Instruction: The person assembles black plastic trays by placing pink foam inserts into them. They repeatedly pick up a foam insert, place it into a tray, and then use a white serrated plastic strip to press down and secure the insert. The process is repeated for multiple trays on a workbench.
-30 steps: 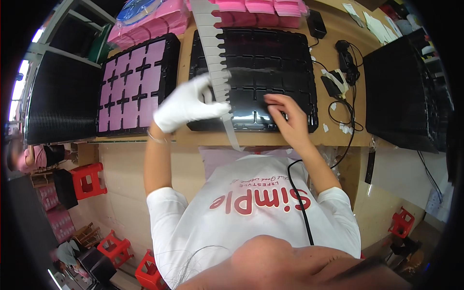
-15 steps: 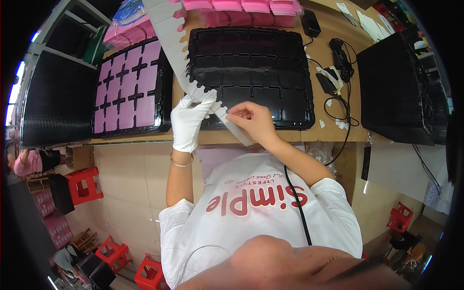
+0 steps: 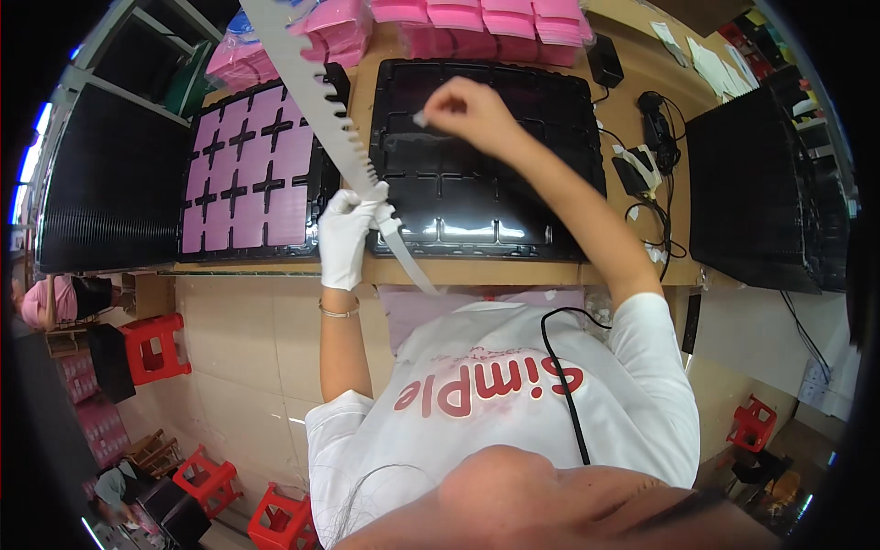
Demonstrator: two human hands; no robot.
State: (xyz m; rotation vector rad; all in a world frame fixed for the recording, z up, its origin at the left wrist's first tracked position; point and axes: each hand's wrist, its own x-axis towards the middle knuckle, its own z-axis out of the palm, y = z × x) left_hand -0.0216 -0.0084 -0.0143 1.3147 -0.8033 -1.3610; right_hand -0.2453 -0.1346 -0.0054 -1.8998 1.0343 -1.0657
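My left hand (image 3: 346, 236), in a white glove, grips a long white strip with a notched edge (image 3: 312, 92). The strip slants from the upper left down past the table's front edge. My bare right hand (image 3: 463, 115) is stretched out over the far left part of a black moulded tray (image 3: 559, 183). It pinches a small pale piece (image 3: 420, 117) between its fingertips. To the left, a second black tray (image 3: 247, 183) holds several pink squares.
Stacks of pink pieces (image 3: 477, 18) line the table's back edge. Tall stacks of black trays stand at the far left (image 3: 101, 183) and right (image 3: 761, 183). Cables and small black devices (image 3: 651, 156) lie right of the tray. Red stools (image 3: 156, 344) stand on the floor.
My right hand left the strip near the table's front edge and reached up over the black tray with a small pale piece. My left hand kept its hold on the strip.
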